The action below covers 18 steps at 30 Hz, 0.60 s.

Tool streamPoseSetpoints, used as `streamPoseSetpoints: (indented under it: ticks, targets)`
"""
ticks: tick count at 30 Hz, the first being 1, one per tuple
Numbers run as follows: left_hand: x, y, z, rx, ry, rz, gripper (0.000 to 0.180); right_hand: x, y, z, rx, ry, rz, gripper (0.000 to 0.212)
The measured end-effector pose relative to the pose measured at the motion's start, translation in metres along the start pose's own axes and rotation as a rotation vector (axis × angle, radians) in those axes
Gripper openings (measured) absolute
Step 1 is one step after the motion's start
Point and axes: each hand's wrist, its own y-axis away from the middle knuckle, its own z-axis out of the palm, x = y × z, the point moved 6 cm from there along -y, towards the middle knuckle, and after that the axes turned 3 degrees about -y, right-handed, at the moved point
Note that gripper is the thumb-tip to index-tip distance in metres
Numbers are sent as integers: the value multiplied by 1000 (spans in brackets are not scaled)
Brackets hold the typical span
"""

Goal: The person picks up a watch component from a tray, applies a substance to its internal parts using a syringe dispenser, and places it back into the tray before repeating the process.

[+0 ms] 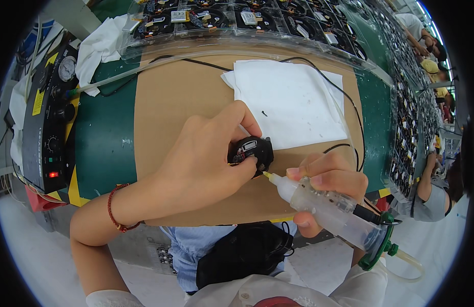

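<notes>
Between the thumb and fingers of my left hand (203, 153) is a small round black electronic housing (258, 150), its inner parts facing up. A red braided bracelet circles my left wrist. My right hand (334, 179) is wrapped round a translucent glue-dispensing syringe (319, 204) with a green cap and an air tube at its rear. The syringe's yellowish tip (268, 175) is at the lower right edge of the housing, close to my left thumb; whether it touches cannot be made out. Both hands are over a brown cardboard sheet (180, 87).
A black dispenser box (47, 117) with a gauge and lit red switch stands at left. White cloth (293, 102) lies beyond my hands, with a black cable (344, 92) across it. Clear trays (216, 33) of similar parts line the back. Other people sit at far right.
</notes>
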Motion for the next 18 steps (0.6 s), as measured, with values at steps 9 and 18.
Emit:
streamPoseSetpoints:
  ticks: [9, 18]
  targets:
    - [-2, 0, 1, 3, 1, 9, 26, -1, 2, 0, 2, 2, 17, 45]
    - [-1, 0, 0, -1, -4, -14, 26, 1, 0, 2, -46, 27, -3, 49]
